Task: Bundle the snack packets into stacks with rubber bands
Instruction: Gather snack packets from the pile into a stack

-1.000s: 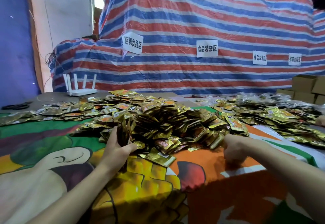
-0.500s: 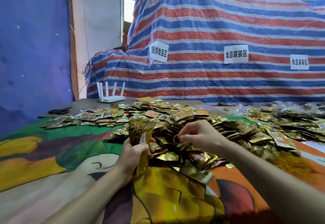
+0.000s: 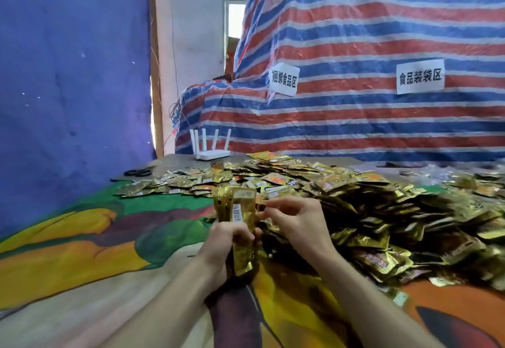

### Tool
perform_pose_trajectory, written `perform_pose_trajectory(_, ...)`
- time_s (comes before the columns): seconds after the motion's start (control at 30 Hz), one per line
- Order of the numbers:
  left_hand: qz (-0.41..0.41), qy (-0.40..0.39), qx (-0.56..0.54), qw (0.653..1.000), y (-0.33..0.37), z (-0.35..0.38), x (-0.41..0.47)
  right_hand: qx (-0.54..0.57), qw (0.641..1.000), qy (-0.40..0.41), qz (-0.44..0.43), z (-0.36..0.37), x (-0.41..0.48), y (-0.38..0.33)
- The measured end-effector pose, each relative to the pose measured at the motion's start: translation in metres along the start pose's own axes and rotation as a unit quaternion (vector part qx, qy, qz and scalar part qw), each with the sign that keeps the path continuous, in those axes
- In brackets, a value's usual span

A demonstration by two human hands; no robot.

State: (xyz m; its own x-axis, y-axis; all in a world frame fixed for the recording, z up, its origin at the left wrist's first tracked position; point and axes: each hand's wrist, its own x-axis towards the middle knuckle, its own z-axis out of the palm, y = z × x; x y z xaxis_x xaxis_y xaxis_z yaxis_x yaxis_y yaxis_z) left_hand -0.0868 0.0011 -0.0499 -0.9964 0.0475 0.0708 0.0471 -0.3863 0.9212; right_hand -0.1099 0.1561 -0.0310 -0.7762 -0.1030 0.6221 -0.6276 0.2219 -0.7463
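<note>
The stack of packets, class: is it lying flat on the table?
No, the left hand grips the stack of packets and holds it upright, barcode side facing the camera.

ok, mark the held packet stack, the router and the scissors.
held packet stack [image 3: 245, 205]: head view, gold face of the front packet, right of its barcode.
router [image 3: 211, 154]: head view, white base below the antennas.
scissors [image 3: 137, 173]: head view, black handles.

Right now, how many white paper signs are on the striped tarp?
2. The left sign hangs on the striped tarp above the router; the right sign hangs further right. More may lie off-frame.
</note>
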Motion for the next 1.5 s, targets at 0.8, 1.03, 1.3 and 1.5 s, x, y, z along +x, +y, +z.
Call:
perform_pose_trajectory(0.8,-0.074,-0.290,-0.236,0.924,0.015,-0.008,-0.010,0.534,0.795,-0.200,0.208,-0.034,-0.002,-0.014)
perform_pose_trajectory(1.03,-0.071,-0.258,-0.215,0.939,0.012,-0.003,-0.008,0.526,0.807,-0.162,0.215,-0.024,-0.001,-0.010)
perform_pose_trajectory(1.3,0.011,0.056,-0.256,0.965,0.016,-0.010,0.002,0.261,0.949,-0.074,0.162,-0.006,-0.012,-0.003)
perform_pose_trajectory(1.5,0.066,0.079,-0.254,0.962,0.015,-0.010,0.001,0.169,0.979,-0.050,0.106,0.022,-0.027,-0.013)
